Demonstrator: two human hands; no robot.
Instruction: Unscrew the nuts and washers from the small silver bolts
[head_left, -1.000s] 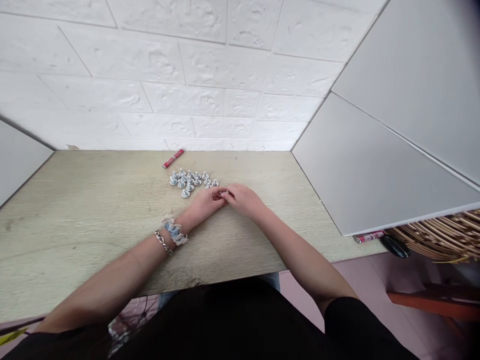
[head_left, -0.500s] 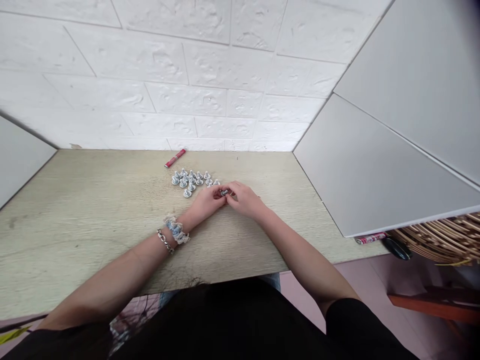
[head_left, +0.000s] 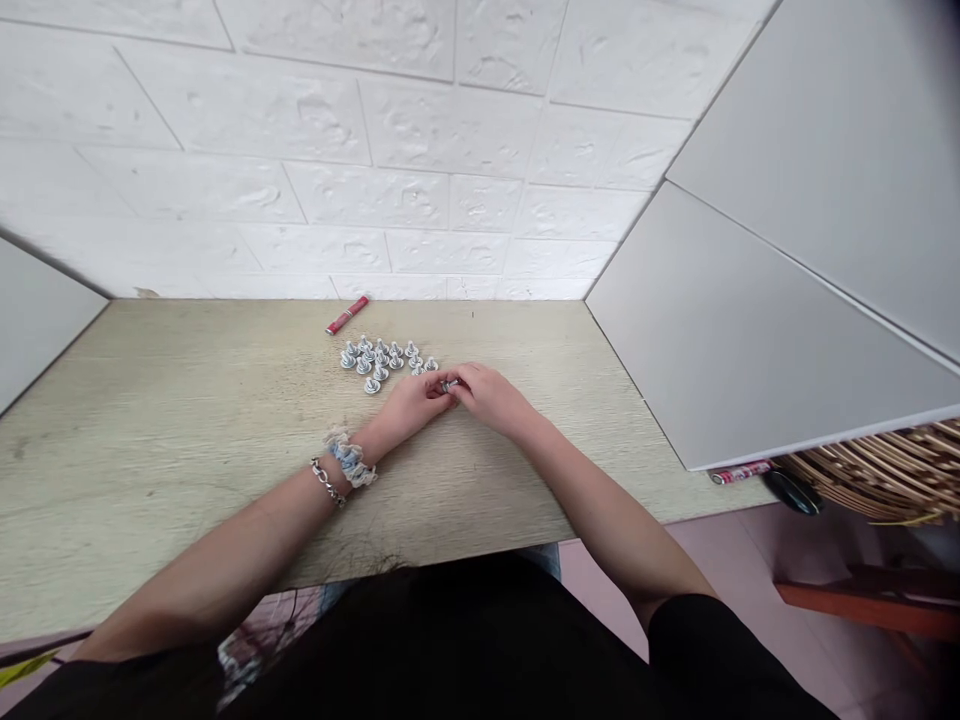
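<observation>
Metal fitting [head_left: 449, 385] (half-hidden) between hands [head_left: 412, 405] [head_left: 489, 398].

Head cam — single view, facing fwd & down, near above desk [head_left: 225, 420], wall [head_left: 420, 130] ahead

1. Left arm [head_left: 247, 545]: slants up from lower left.
2. Right arm [head_left: 600, 500]: slants up from lower right.
3. Left hand [head_left: 412, 406] and right hand [head_left: 493, 398]: fingers bent, fingertips pinched close together near frame centre.
</observation>
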